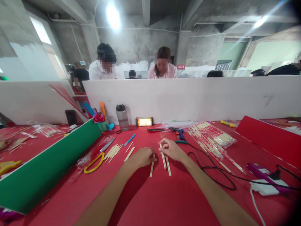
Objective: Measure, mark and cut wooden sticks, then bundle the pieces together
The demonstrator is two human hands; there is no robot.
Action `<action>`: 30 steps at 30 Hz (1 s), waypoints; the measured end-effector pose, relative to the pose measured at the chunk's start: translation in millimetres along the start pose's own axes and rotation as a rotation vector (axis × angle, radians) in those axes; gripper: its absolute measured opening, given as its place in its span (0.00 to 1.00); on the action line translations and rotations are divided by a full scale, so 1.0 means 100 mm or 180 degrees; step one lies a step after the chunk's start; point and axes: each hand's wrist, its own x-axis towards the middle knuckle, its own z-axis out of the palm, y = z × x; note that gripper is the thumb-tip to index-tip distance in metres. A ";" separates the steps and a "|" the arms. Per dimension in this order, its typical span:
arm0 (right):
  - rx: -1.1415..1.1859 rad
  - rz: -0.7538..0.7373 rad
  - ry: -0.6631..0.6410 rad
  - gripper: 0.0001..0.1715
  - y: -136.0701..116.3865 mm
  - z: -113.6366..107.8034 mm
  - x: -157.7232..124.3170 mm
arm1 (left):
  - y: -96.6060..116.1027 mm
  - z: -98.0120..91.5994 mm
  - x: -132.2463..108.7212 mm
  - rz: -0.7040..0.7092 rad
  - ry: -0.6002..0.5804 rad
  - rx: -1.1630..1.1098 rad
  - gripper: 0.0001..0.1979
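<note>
Near the middle of the red table (174, 204), my right hand (172, 150) pinches pale wooden chopsticks (162, 158) between thumb and fingers. Another chopstick (168, 168) lies just right of them, under the same hand. To the left, my left hand (147, 156) has its fingers curled over the upper end of a single chopstick (151, 168), whose lower end points toward me. Its fingertips are partly hidden. Beyond the left wrist lie short cut sticks (129, 153) and a bundle of several more (113, 153). A blue pen-like stick (130, 140) is behind them.
Yellow-handled scissors (94, 166) lie left, beside a green panel (54, 166). A bottle (121, 117) and propped phone (144, 121) stand at the back. A blue glue gun (180, 132), its black cable (218, 186), wrapped chopsticks (207, 139) and a purple power strip (265, 172) occupy the right.
</note>
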 end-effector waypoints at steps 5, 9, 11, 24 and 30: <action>-0.0334 -0.0086 -0.0054 0.12 0.00 0.03 -0.01 | 0.11 0.06 -0.01 -0.0279 -0.0257 0.0518 0.06; -0.0447 -0.0092 -0.0159 0.14 0.07 0.07 0.00 | 0.13 0.16 -0.01 -0.0546 -0.0107 0.0808 0.07; -0.0492 -0.0089 -0.0201 0.15 0.11 0.09 0.01 | 0.12 0.25 0.00 -0.0611 -0.0009 0.0889 0.06; -0.0379 -0.0078 -0.0176 0.14 0.03 0.05 0.00 | 0.13 0.08 0.03 -0.0797 0.0033 -0.0126 0.05; 0.0244 -0.0097 -0.0063 0.17 -0.01 0.05 0.01 | 0.08 -0.02 0.16 -0.0654 0.0491 -0.1958 0.08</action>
